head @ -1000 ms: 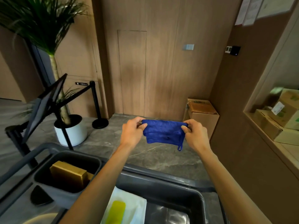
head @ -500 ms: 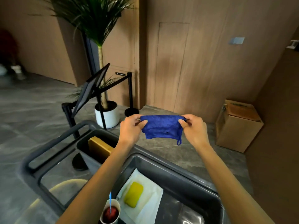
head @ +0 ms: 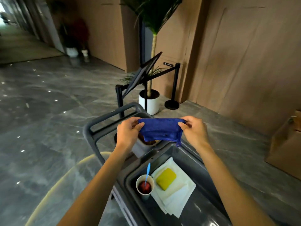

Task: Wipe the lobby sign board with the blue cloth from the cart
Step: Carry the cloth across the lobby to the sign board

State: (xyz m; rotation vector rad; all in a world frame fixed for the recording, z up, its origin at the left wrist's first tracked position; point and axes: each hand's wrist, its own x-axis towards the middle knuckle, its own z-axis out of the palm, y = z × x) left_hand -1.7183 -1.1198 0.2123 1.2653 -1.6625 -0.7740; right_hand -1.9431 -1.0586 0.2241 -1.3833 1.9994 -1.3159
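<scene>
Cart point(head: 91, 128), grey, 6 o'clock. Sign board point(head: 143, 74), tilted, 12 o'clock beyond cart; potted palm point(head: 149, 101) behind. Blue cloth point(head: 160, 130), centre, stretched between left hand point(head: 128, 133) and right hand point(head: 193, 130), both pinching. Cup point(head: 145, 186), yellow sponge point(head: 166, 178) in cart.

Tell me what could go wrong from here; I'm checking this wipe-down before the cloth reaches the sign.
1. The blue cloth is only pinched at its top corners by the left hand and right hand; it could slip and drop into the cart.
2. Its dangling loop might snag on the cart.
3. The sign board stands tilted on a thin stand beyond the cart; leaning over to wipe may tip it or the cup.
</scene>
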